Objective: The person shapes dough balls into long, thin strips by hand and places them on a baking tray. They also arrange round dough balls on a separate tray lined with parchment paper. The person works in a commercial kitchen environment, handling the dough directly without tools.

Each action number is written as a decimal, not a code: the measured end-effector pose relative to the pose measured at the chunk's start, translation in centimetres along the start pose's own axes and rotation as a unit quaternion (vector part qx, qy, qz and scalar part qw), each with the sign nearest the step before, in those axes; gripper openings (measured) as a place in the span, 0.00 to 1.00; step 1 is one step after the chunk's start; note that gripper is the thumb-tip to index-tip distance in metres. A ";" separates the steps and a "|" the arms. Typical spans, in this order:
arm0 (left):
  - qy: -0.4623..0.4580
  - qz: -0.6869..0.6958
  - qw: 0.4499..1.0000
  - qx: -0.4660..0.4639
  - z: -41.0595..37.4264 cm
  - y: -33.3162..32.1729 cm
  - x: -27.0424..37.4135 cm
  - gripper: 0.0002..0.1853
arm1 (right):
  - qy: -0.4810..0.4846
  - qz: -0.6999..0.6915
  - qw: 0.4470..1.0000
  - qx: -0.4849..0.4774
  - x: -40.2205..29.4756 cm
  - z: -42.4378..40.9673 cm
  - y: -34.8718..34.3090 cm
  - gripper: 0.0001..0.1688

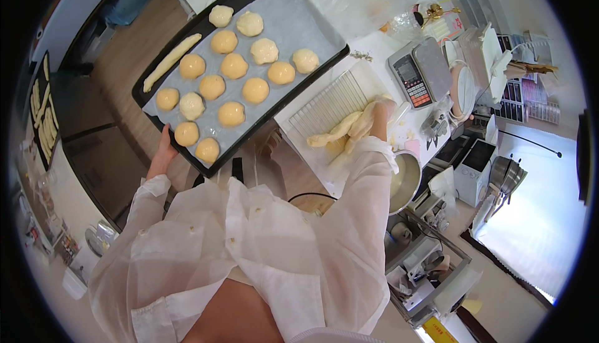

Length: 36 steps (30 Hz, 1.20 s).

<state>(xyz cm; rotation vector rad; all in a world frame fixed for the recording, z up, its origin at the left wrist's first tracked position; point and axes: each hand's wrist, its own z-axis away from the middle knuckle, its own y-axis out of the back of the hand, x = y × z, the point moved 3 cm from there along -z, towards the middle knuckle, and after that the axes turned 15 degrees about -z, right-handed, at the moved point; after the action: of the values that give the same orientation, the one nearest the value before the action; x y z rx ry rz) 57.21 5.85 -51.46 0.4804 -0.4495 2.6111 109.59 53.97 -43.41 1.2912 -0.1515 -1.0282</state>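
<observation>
My left hand (164, 152) grips the near left corner of a black baking tray (135, 91), which is tilted in the view. On its parchment paper (304, 20) lie several round dough balls (233, 66), some glossy yellow, some paler. One long dough strip (172, 62) rests along the tray's left side. My right hand (374, 114), in a loose clear plastic glove, is on pale twisted dough strips (334, 133) at the end of a wire rack (334, 97) in a white tray (299, 144). The glove and dough hide how its fingers close.
A digital scale (412, 74) stands right of the wire rack. A steel pot (406, 181) sits by my right forearm. Plastic bags (360, 1) lie at the back. Another black tray with dough strips (45, 114) is far left. A black cable (311, 194) curves near my waist.
</observation>
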 end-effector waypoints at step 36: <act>-0.025 0.016 0.999 0.035 -0.9 -0.4 -0.7 0.28 | 0.160 -0.661 0.506 -0.530 0.3 8.8 9.9 0.42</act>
<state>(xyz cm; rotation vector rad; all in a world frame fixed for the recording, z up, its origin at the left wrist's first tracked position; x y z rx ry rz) 57.79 6.27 -52.42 0.5681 -0.3870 2.6568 109.68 46.73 -32.29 0.1286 1.7998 -1.6069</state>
